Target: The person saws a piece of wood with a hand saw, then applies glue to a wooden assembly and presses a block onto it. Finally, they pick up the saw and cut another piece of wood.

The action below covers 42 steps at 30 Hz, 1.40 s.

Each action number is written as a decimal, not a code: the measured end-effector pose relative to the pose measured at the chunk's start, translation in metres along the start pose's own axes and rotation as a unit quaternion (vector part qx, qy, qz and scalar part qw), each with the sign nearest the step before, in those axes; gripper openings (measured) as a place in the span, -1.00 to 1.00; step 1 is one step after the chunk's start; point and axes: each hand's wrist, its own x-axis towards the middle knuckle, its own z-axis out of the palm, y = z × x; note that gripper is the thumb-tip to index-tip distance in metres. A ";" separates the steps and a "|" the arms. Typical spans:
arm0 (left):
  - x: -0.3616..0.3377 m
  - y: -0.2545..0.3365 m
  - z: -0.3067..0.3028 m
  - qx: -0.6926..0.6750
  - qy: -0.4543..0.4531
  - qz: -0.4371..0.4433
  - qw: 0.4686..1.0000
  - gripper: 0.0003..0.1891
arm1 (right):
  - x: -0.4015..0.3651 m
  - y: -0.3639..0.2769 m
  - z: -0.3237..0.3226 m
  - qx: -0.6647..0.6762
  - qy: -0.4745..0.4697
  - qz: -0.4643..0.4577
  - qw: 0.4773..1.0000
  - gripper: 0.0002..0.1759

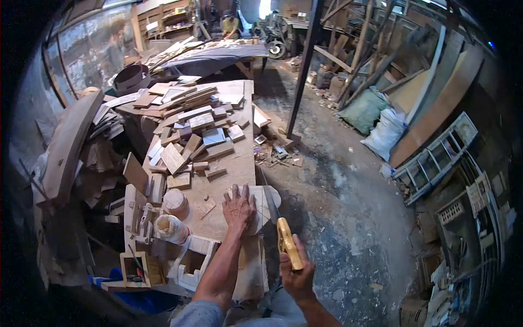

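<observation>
My left hand lies flat with its fingers spread, pressing on a pale wooden piece with a rounded end. That piece juts past the right edge of the workbench. In my right hand is a handsaw, its yellow handle in my closed fingers. The saw's blade points away from me and lies at the overhanging part of the wood; whether its teeth are in the cut cannot be made out. Left of my left hand stand a round tub and a white jar.
Many wood offcuts are heaped on the far bench. A small white wooden frame and an open box stand near me at left. A dark post rises beyond. Sacks and a ladder line the right. A person is far back.
</observation>
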 end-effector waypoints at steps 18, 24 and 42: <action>0.005 -0.014 0.015 -0.041 -0.025 0.088 0.995 -0.44 | -0.048 -0.008 0.025 -0.065 0.074 -0.056 0.994 -0.42; 0.002 -0.023 0.025 0.011 0.012 0.125 0.992 -0.45 | -0.054 -0.020 0.033 -0.078 0.055 -0.027 0.995 -0.43; 0.003 -0.027 0.037 0.013 0.008 0.141 0.990 -0.42 | 0.079 -0.003 0.087 -0.079 0.075 -0.063 0.992 -0.60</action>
